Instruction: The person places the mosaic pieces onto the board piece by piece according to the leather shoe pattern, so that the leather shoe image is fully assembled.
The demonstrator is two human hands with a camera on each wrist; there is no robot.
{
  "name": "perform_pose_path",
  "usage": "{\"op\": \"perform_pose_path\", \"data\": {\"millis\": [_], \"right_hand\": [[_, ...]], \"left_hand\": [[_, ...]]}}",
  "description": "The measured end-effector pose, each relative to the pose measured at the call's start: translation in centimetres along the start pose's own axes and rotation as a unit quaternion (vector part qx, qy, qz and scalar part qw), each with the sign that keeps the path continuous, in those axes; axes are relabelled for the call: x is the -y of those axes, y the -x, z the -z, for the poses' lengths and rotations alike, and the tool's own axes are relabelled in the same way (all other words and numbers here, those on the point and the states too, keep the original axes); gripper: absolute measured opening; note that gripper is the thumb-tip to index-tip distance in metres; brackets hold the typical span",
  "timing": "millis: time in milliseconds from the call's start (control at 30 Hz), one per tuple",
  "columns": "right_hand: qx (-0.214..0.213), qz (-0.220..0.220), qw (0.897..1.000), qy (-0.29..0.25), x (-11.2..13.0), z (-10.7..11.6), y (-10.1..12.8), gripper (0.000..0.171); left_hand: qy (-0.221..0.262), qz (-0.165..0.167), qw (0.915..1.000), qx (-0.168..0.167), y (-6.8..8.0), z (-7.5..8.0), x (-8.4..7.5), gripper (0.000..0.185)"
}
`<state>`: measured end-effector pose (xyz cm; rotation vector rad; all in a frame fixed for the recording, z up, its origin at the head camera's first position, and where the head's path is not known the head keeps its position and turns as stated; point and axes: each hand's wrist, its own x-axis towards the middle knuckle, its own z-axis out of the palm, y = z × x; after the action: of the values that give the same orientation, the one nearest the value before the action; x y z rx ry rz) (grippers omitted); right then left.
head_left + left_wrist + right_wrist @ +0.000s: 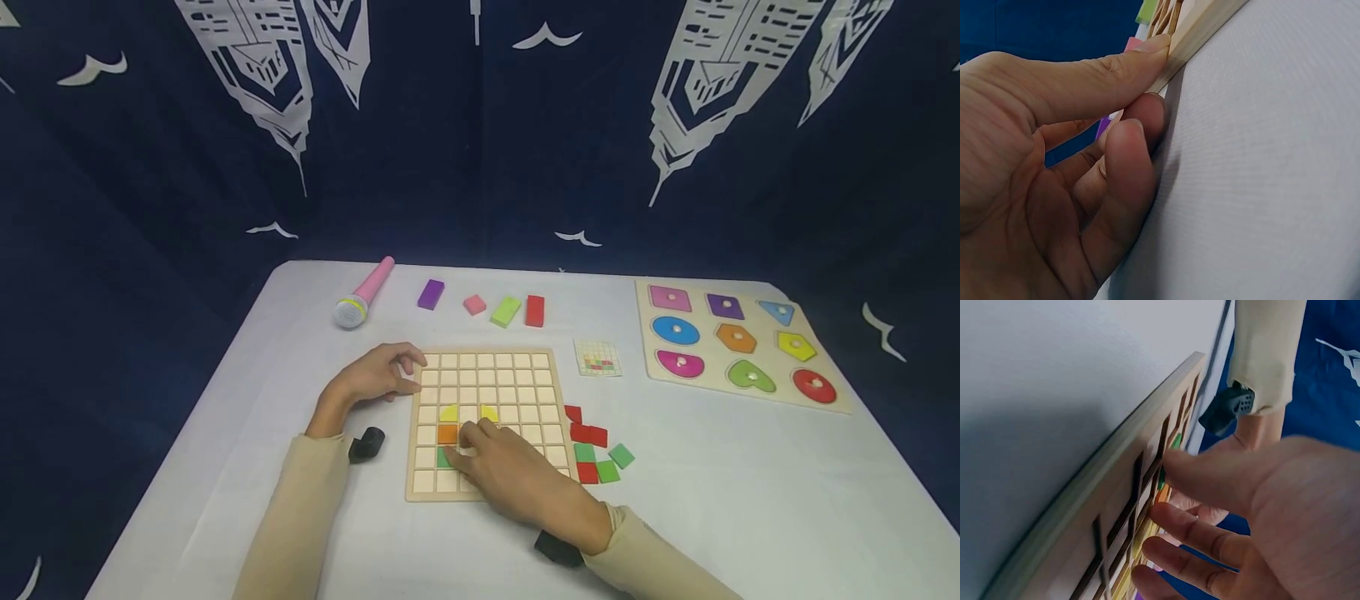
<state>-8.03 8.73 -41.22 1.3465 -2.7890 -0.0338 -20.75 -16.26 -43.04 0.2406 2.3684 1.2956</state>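
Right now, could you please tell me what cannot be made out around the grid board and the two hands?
- Head view: the right hand covers the grid board cells beneath it; whether it holds a piece is hidden.
- Head view: the pattern card is too small to read.
- Left wrist view: the left hand fills the frame; only the board's edge shows.
- Right wrist view: pieces in the board are blurred slivers.

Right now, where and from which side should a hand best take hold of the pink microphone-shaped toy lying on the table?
Grip the pink microphone-shaped toy around its slim pink handle, coming from above. It lies flat on the white table with free space on both sides, and the handle looks narrower than the rounded grey head.
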Motion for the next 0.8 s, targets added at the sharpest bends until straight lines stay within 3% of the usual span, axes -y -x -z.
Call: {"op": "perform_pose_path", "data": {"millis": [200, 367, 500, 667, 800], "right_hand": [[0.018, -0.014, 0.997, -0.079, -1.0, 0.3, 2.0, 0.036], [0.006, -0.023, 0.986, -0.165, -3.7, 0.8, 3.8, 0.032], [-0.004, -0.068, 0.976, -0.208, -6.3, 1.1, 5.6, 0.032], [0.021, -0.144, 0.962, -0.232, -9.4, 1.0, 7.9, 0.035], [0.03, -0.177, 0.954, -0.24, -11.7, 0.6, 9.4, 0.035]], "left_hand": [[0.003, -0.004, 1.0, 0.001, 0.0, 0.0, 0.0, 0.044], [0.004, -0.002, 1.0, -0.003, 0.0, -0.1, 0.1, 0.044], [0.01, -0.004, 0.9999, -0.003, 0.1, -0.1, 0.2, 0.043], [0.011, -0.01, 0.9999, -0.003, 0.2, -0.1, 0.2, 0.043], [0.012, -0.01, 0.9999, -0.003, 0.1, 0.0, 0.3, 0.043]]}}
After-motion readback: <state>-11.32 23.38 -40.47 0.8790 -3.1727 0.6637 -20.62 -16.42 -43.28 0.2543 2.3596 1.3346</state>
